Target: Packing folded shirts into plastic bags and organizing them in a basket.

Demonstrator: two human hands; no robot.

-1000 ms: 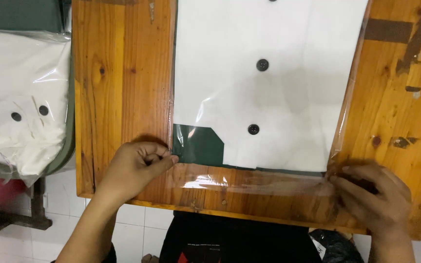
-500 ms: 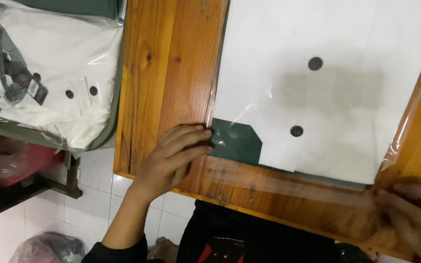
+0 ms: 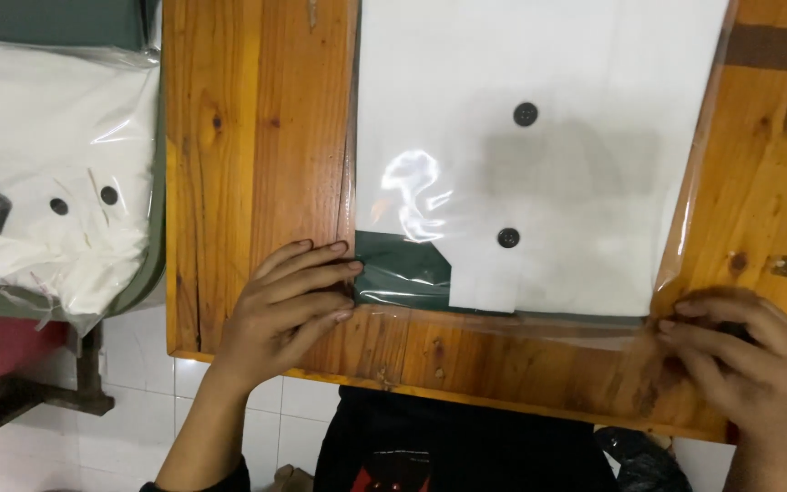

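Observation:
A folded white garment [image 3: 539, 155] with two dark buttons and a dark green part lies inside a clear plastic bag [image 3: 512, 323] on a wooden table [image 3: 257, 146]. My left hand [image 3: 289, 305] rests flat on the table, fingers spread, its fingertips touching the bag's near left corner. At the near right corner, my right hand [image 3: 744, 364] pinches the bag's open flap with curled fingers.
To the left, a stack of bagged white garments [image 3: 47, 173] with dark buttons sits on a lower surface. White floor tiles [image 3: 138, 364] show below the table's front edge. A dark strip [image 3: 771, 46] marks the table's far right.
The view has swung back and forth. My left hand went from curled at the flap to flat with fingers on the bag's left corner. The right hand stays on the flap.

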